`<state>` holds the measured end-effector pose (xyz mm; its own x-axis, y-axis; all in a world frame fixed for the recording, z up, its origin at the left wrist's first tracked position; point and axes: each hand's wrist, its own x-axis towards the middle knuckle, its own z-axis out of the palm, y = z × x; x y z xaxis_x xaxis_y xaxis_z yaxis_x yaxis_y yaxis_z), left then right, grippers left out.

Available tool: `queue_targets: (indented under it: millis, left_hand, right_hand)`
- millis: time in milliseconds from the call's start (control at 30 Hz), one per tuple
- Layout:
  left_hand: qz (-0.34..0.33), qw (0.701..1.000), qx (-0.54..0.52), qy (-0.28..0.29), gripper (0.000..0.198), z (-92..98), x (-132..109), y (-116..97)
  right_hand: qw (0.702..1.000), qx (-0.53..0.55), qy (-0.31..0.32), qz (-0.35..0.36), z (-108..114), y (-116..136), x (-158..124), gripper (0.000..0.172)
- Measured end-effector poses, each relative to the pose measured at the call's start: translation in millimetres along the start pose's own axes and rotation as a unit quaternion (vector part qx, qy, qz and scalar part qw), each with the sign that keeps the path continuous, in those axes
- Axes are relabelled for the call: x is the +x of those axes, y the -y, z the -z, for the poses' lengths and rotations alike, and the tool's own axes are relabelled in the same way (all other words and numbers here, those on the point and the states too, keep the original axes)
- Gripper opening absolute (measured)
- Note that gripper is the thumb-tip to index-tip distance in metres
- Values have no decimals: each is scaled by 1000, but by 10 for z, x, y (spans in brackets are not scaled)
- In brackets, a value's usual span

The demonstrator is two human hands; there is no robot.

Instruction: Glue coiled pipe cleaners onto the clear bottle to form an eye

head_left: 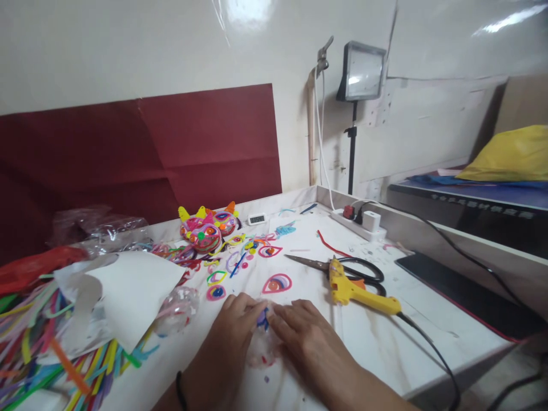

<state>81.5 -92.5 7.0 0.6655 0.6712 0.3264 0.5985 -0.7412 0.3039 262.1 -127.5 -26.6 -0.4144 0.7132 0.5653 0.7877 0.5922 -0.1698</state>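
My left hand and my right hand come together at the front of the table. Between them sits a clear, round plastic ball with small red bits showing through it. Fingers of both hands are bent in against the ball's far side, around a purple and blue piece; the fingertips partly cover this piece. Just beyond the hands lies a pink-rimmed eye shape made of fuzzy strips. A second clear ball rests to the left of my left hand.
Scissors lie under a yellow glue gun on the right, its cord trailing off the edge. Pipe cleaners and white paper heap up at left. Behind are colourful animal-like figures, a small display and a power strip.
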Motion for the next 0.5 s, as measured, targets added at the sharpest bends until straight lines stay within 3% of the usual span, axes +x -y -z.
queue_targets:
  millis: [267, 500]
  left_hand:
    - [28, 999, 16, 9, 27, 22, 68, -53]
    - [5, 1000, -18, 16, 26, 84, 139, 85]
  right_hand:
    - [993, 27, 90, 71, 188, -262, 193, 10]
    - [992, 44, 97, 68, 173, -295, 185, 14]
